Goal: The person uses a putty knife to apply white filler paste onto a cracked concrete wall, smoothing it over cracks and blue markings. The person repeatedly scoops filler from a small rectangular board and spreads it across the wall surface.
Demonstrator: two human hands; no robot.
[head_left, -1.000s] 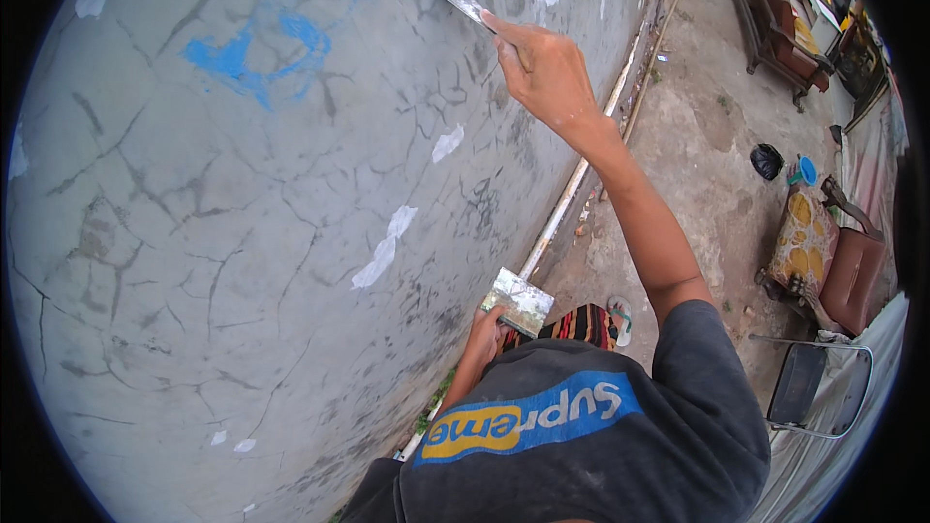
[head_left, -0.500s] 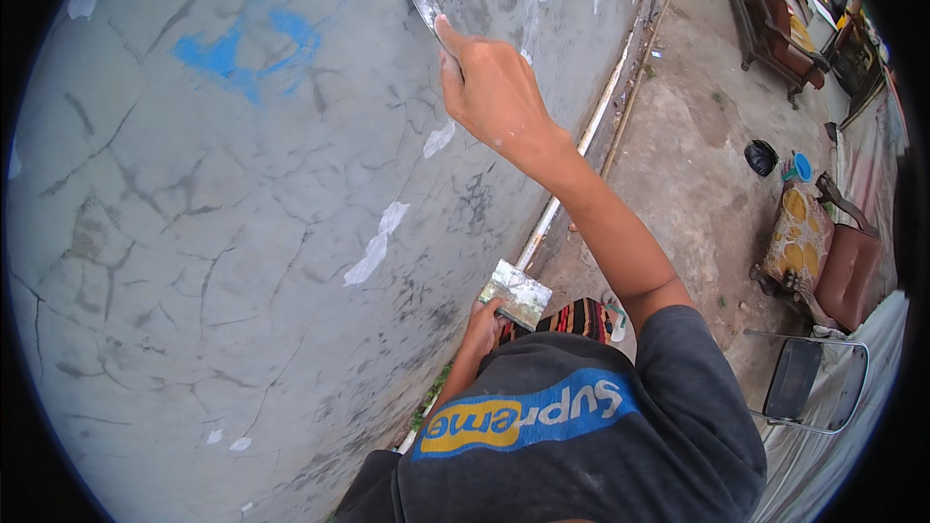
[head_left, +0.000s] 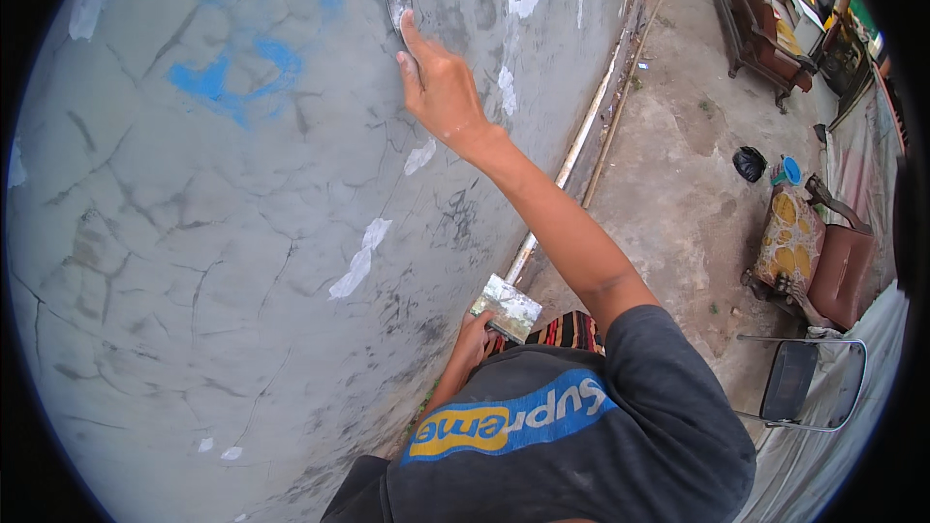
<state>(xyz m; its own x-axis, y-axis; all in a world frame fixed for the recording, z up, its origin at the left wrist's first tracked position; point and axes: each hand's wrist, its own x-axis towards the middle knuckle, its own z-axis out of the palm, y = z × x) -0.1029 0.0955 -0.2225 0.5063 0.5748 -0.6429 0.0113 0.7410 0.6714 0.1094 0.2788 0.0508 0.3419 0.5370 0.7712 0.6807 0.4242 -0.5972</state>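
The thin scraper swung steeper, right hand closed around it; left hand clasps a rectangular, apparently metal plate.

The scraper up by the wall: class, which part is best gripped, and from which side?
Probably the narrow end of the scraper, approached from the person's own side, as the right hand holds it. The broad blade edge points away from the body, so the narrow end lies nearest. The handle is mostly hidden in that hand, so its exact shape cannot be told.
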